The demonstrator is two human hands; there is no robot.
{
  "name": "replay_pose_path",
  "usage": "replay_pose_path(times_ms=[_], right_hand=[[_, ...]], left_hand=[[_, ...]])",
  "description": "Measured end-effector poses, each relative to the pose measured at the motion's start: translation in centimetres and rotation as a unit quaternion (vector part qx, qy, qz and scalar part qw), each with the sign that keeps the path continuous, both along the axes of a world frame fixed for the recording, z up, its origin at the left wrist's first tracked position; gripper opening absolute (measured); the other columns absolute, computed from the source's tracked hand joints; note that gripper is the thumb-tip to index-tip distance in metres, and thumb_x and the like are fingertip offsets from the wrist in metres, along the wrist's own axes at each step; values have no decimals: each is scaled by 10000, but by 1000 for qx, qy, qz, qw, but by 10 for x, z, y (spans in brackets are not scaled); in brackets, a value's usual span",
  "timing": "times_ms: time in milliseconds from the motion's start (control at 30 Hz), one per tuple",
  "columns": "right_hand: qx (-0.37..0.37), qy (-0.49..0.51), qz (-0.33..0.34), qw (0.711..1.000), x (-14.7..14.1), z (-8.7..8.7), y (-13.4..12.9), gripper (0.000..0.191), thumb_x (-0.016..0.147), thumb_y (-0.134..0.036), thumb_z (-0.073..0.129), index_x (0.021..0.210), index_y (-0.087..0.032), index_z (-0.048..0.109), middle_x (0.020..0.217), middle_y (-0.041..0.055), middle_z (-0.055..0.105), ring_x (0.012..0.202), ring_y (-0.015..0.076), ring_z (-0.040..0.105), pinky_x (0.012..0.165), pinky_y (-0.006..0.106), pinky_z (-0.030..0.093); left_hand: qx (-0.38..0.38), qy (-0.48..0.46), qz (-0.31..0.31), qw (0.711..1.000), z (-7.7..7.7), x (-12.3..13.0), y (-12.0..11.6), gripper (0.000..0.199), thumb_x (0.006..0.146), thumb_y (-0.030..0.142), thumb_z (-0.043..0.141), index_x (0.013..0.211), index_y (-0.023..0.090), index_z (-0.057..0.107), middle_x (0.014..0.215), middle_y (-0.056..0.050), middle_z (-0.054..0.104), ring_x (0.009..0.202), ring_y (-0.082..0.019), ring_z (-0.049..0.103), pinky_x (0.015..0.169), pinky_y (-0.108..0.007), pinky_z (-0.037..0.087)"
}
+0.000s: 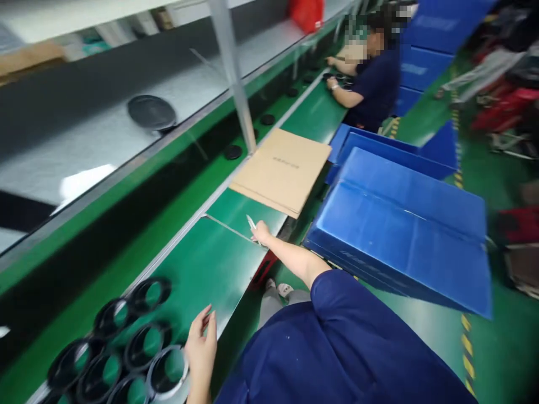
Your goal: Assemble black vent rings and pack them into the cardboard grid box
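My left hand is beside the front rings, its fingers apart and loosely curved, with nothing visible in them. Next to its wrist stands a ring with a grey rim; whether they touch is unclear. Several black rings stand close together left of that hand. Over the workbench's front edge, my right hand is closed on a slim whitish pen-like tool, whose tip points away from me. The fingers hide part of the tool, and its exact kind cannot be made out.
A flat cardboard piece lies across the green bench, beyond my right hand. Small black discs sit on the green strip behind. Large blue boxes stand at right. A co-worker sits farther along, hands on black parts.
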State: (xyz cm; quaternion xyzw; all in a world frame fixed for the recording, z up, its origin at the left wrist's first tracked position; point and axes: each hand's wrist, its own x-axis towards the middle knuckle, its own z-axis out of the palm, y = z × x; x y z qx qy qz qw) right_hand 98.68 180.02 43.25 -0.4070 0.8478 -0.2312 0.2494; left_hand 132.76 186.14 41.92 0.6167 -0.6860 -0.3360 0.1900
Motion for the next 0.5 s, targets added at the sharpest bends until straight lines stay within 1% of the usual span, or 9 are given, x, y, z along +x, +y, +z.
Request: replay_pose_path(times_ms=[67,100,167,233,267,333,400,433,500], right_hand=[[-14,-23,-31,999,-34,15,13,189,1055,-230,566,1144,-77,630,835,-52,718,639,41,634,645,130,512],[-22,-6,-41,999,-56,24,25,233,1075,-238,525,1223,-82,614,890,-58,735,695,35,652,682,115,507],[-32,51,-72,996,-108,47,61,335,1106,-253,438,1387,-120,563,1103,-38,748,911,46,682,831,121,502],[-13,126,-115,985,-163,72,104,401,1116,-245,375,1477,-163,530,1323,18,690,1156,104,641,995,182,471],[12,160,-138,977,-189,84,126,415,1113,-235,362,1481,-177,545,1377,50,663,1226,144,614,1040,223,457],[79,205,-175,960,-233,100,166,421,1097,-214,365,1443,-183,603,1373,111,661,1246,218,611,1046,292,459],[138,226,-189,945,-264,102,195,416,1079,-196,383,1396,-183,651,1305,145,690,1186,253,640,994,318,473],[156,230,-187,942,-275,99,206,414,1076,-196,387,1386,-191,661,1288,145,698,1166,256,647,972,317,474],[170,228,-167,944,-290,88,219,414,1079,-208,384,1381,-225,668,1274,121,709,1149,247,652,943,304,473]], left_hand=[[38,2,-66,997,-12,-26,-18,535,768,662,566,1068,245,715,1119,-109,777,1013,-338,755,975,-492,613],[53,5,-96,994,-17,-39,-27,512,764,658,563,1038,255,722,1095,-99,786,1005,-337,759,969,-484,616],[70,14,-157,985,-26,-65,-43,472,761,643,561,988,268,735,1071,-86,797,998,-334,763,967,-467,616],[70,25,-214,974,-32,-91,-59,459,747,632,565,948,262,749,1066,-89,801,979,-334,765,958,-463,615],[67,31,-236,969,-35,-103,-66,462,741,629,566,939,256,753,1069,-93,801,970,-333,766,944,-460,618],[59,43,-262,962,-39,-127,-77,475,736,624,566,946,243,757,1075,-99,801,964,-329,767,912,-447,624],[54,53,-268,960,-40,-149,-84,493,739,622,558,963,229,755,1073,-106,801,975,-323,766,918,-440,620],[55,55,-271,959,-39,-159,-85,505,740,624,555,970,221,754,1066,-110,801,981,-322,766,932,-440,616],[59,56,-280,957,-37,-176,-83,525,740,630,553,981,209,754,1057,-116,802,993,-321,763,963,-445,604]])
